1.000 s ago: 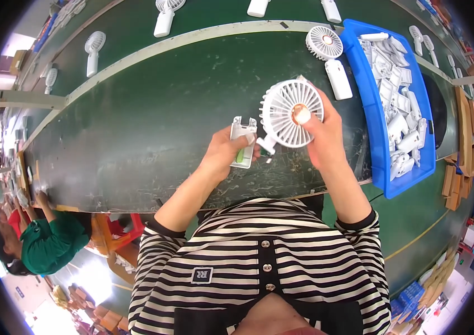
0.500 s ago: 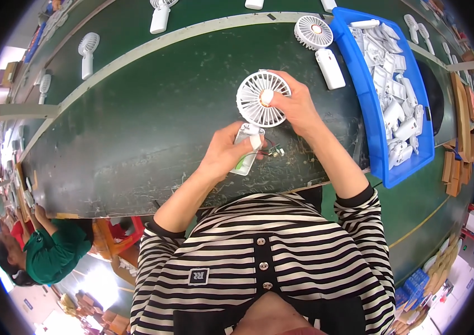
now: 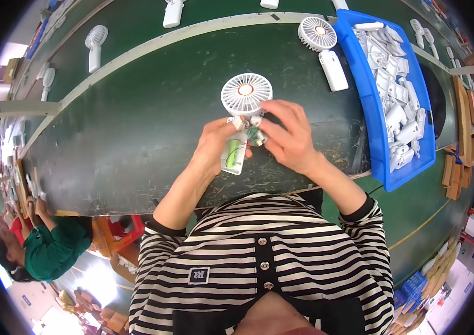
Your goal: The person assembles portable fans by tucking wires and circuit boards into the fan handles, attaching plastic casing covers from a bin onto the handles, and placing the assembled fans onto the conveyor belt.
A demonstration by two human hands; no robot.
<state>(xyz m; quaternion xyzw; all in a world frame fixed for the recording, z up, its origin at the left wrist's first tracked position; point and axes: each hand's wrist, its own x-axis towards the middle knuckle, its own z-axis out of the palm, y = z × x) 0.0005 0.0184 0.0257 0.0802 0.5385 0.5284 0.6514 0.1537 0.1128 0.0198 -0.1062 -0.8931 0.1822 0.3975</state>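
A white round fan head (image 3: 236,96) lies on the dark green worktable in front of me, grille up. Just below it, my left hand (image 3: 211,146) is closed around an opened white fan handle shell (image 3: 239,166). A green battery cell (image 3: 232,153) and thin wires show inside the shell. My right hand (image 3: 293,139) is closed at a small green circuit board (image 3: 255,136), its thumb by the board and its index finger stretched toward the fan head's lower rim. The fingers partly hide the joint between head and handle.
A blue bin (image 3: 379,134) of white handle shells stands at the right. Beside it lie another fan head (image 3: 317,33) and a white handle piece (image 3: 333,71). Finished-looking handheld fans (image 3: 95,49) sit beyond the pale divider strip. A person in green (image 3: 55,251) works at the far left.
My right hand has let go of the fan head's front and come down to the circuit board. The fan head now lies slightly further left, against the top of the handle. The fans beyond the strip have shifted right.
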